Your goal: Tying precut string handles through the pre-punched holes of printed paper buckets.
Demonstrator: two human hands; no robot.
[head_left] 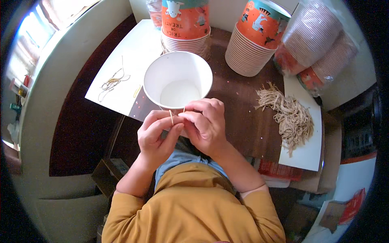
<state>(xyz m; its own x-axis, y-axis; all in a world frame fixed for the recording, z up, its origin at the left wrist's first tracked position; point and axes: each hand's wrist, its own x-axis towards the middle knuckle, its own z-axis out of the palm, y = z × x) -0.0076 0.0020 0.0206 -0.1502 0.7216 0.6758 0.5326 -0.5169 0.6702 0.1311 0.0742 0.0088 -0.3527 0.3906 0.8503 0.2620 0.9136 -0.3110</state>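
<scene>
A white paper bucket (156, 79) stands at the table's near edge, its open top tipped so that its inside shows. Both of my hands meet at its near rim with fingertips pinched close together. A short piece of beige cord (171, 118) runs over the fingers of my left hand (157, 130), which is closed on it. My right hand (207, 124) is closed too, thumb and fingers pinched beside the left fingertips, with a bit of cord showing above them. Where the cord meets the bucket is hidden behind my fingers.
Stacks of orange and green printed buckets (185, 24) (253, 38) stand upside down at the back. Plastic-wrapped stacks (312, 34) lean at the far right. A heap of beige cords (293, 119) lies on the right, some loose strands (111, 84) on white board at left.
</scene>
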